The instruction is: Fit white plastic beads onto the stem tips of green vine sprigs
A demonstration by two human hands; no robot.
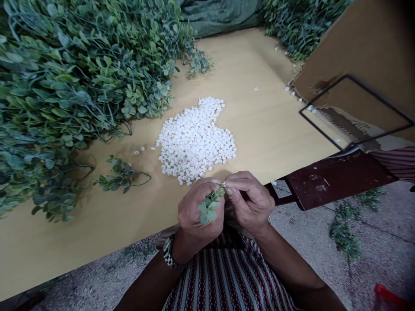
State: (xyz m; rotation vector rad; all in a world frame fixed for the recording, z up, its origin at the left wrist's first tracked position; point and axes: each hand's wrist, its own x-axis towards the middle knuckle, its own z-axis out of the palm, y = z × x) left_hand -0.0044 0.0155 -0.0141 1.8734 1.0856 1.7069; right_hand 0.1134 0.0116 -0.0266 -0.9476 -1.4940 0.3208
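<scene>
My left hand, with a metal watch on its wrist, is closed round a small artificial leaf sprig. The sprig's leaves hang over the fingers, and its thin stem runs up to the fingertips. Right beside it, my right hand pinches thumb and forefinger together at the stem's end. A tiny pale bit shows there, too small to make out. Just beyond both hands, a pile of small white plastic pieces lies on the tan table. A loose sprig lies to the left.
A large heap of artificial greenery covers the table's far left. More greenery and a dark green cloth are at the back. At right stand a cardboard box and a thin black frame. Leaf sprigs lie on the floor.
</scene>
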